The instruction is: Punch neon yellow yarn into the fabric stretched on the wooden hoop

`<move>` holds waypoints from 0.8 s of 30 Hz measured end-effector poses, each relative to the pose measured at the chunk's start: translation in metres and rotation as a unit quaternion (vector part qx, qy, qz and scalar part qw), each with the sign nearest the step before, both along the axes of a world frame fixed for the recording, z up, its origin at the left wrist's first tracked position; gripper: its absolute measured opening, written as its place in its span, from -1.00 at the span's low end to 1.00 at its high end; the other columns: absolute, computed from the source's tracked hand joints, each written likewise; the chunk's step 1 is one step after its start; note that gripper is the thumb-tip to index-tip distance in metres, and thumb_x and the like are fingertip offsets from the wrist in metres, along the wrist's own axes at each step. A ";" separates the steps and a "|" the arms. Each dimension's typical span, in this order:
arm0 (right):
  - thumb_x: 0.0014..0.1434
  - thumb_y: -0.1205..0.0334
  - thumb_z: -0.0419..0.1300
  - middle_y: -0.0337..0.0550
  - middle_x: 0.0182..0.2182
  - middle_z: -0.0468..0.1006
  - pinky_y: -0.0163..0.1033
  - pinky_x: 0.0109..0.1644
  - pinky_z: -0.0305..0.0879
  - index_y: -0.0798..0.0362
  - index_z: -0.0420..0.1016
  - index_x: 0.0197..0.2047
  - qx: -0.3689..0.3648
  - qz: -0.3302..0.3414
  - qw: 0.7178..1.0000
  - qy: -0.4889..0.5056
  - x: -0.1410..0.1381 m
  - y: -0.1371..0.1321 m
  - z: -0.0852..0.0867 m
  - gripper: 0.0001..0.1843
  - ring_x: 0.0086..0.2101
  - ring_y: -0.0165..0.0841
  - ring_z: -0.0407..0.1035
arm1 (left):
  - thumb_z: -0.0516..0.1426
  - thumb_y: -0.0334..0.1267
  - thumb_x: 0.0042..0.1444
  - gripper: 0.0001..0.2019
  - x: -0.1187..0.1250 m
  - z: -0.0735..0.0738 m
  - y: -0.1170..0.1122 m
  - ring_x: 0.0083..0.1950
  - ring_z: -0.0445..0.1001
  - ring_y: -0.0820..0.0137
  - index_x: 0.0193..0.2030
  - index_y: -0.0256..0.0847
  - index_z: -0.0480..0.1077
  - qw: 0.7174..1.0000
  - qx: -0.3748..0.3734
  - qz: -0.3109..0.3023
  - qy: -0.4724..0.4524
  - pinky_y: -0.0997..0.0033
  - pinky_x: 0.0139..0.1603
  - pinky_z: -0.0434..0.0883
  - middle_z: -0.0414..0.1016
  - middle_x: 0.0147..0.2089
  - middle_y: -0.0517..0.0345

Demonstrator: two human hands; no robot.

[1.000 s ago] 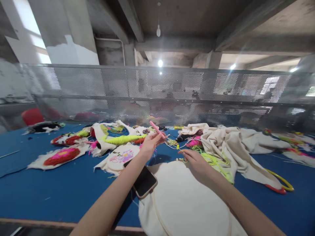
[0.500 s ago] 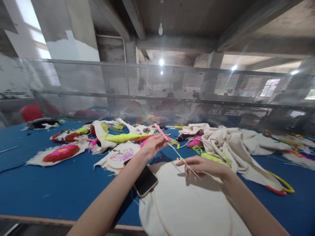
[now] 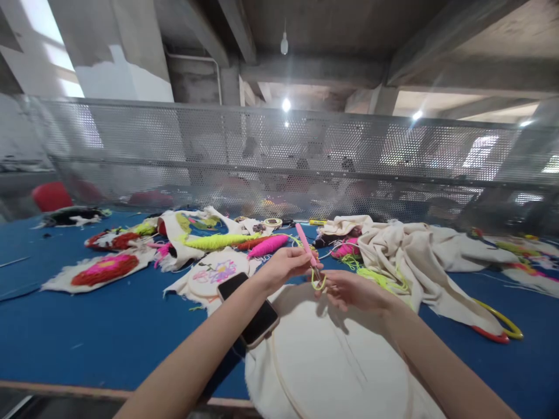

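Observation:
My left hand (image 3: 290, 269) is closed around a punch needle with a pink handle (image 3: 304, 240), its metal tip pointing down toward my right hand. A small loop of yellow-green yarn (image 3: 318, 285) hangs at the tip. My right hand (image 3: 353, 291) meets the tip, thumb and fingertips pinched on the yarn. Below both hands lies off-white cloth stretched in a round embroidery hoop (image 3: 280, 372), with thin dark lines across it that may be a wire or shadows. A phone (image 3: 248, 311) with a dark screen lies under my left forearm, against the hoop's left side.
Embroidered cloth pieces (image 3: 213, 272) and magenta yarn (image 3: 267, 245) lie on the blue table (image 3: 87, 343) to the left. Crumpled cream cloth (image 3: 406, 250) is heaped at right, near yellow and red hoops (image 3: 502, 320). A perforated metal screen (image 3: 279, 163) rises behind.
My two hands have come together. The punch needle has moved right and down, more upright, and its tip now meets my right hand. The stretched yarn is now a small loop.

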State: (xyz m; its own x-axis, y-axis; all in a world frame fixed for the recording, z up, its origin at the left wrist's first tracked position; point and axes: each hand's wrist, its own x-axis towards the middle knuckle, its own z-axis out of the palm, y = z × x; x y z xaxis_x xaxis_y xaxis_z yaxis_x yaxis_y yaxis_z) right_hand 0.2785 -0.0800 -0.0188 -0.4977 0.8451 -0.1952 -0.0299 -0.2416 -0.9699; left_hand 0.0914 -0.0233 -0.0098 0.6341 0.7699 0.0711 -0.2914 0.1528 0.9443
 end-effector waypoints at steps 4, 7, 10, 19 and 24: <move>-0.05 0.35 0.12 -0.17 -0.23 0.44 -0.43 -0.58 0.12 0.00 0.41 -0.09 0.030 -0.035 0.995 -0.087 0.010 -0.004 0.009 -0.61 -0.57 -0.57 0.20 | 0.23 -0.35 0.01 -0.91 -0.009 0.004 0.015 -0.27 0.51 0.43 -0.39 -0.36 0.51 0.993 -0.013 0.116 -0.029 0.51 -0.20 0.42 0.57 -0.33 -0.01; -0.15 0.41 0.00 -0.16 -0.11 0.42 -0.41 -0.66 -0.05 -0.05 0.37 -0.08 0.054 -0.067 0.987 -0.134 0.021 -0.004 0.012 -0.50 -0.63 -0.60 0.10 | 0.19 -0.39 0.06 -0.92 -0.019 0.008 0.026 -0.26 0.51 0.45 -0.39 -0.35 0.50 0.986 -0.019 0.164 -0.036 0.53 -0.18 0.42 0.57 -0.35 0.02; -0.12 0.37 -0.03 -0.10 -0.03 0.42 -0.37 -0.68 -0.17 -0.03 0.35 -0.07 0.089 -0.117 0.980 -0.133 0.027 -0.003 0.014 -0.51 -0.67 -0.60 0.00 | 0.18 -0.38 0.07 -0.89 -0.023 0.009 0.029 -0.25 0.50 0.45 -0.41 -0.36 0.50 0.987 -0.021 0.158 -0.029 0.53 -0.18 0.42 0.56 -0.32 0.00; 0.18 0.01 0.02 -0.11 -0.15 0.48 -0.40 -0.73 -0.25 -0.07 0.34 0.03 0.023 -0.048 0.998 0.020 -0.004 0.003 0.000 -0.61 -0.72 -0.62 -0.05 | 0.26 -0.30 -0.03 -0.87 0.005 -0.006 0.004 -0.30 0.49 0.44 -0.40 -0.37 0.52 0.998 -0.041 0.043 -0.034 0.43 -0.09 0.38 0.54 -0.36 0.01; 0.14 0.01 0.13 -0.39 -0.62 0.14 -0.47 -0.69 -0.30 0.13 0.44 -0.26 -0.003 -0.048 0.998 0.041 -0.003 0.006 -0.009 -0.68 -0.70 -0.65 -0.19 | 0.30 -0.23 -0.09 -0.81 0.006 -0.010 0.004 -0.24 0.49 0.38 -0.41 -0.35 0.52 0.997 -0.013 0.064 -0.036 0.39 -0.09 0.38 0.54 -0.34 0.00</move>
